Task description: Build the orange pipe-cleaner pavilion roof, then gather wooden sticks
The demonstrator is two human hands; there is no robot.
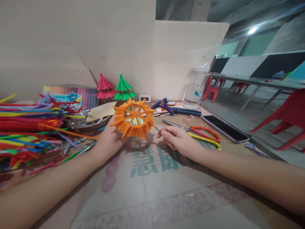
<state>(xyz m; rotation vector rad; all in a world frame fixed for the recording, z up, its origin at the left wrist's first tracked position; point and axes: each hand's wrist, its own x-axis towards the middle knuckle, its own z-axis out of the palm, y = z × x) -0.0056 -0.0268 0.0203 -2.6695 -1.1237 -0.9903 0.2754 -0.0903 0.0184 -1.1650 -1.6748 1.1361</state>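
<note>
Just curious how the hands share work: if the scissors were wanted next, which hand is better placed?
Probably the right hand: the scissors lie just beyond it, though it pinches a thin stick. The left hand is farther away, partly behind the orange wheel, which it seems to support.

Wheel (135, 115) left of right hand (175, 139)

- Spoked ring (135, 131): uniformly orange.
- Beyond the ring: pink tree (104, 87), green tree (122, 87).
- Left of the ring: pipe cleaners (23, 124), mixed red, yellow, blue, green, purple.
- Right of the ring: glue gun (164, 106), blue; scissors (189, 129), handles red-orange and yellow.
- Nearer than the ring: sheet (147, 194), greyish, printed with green characters.
</note>
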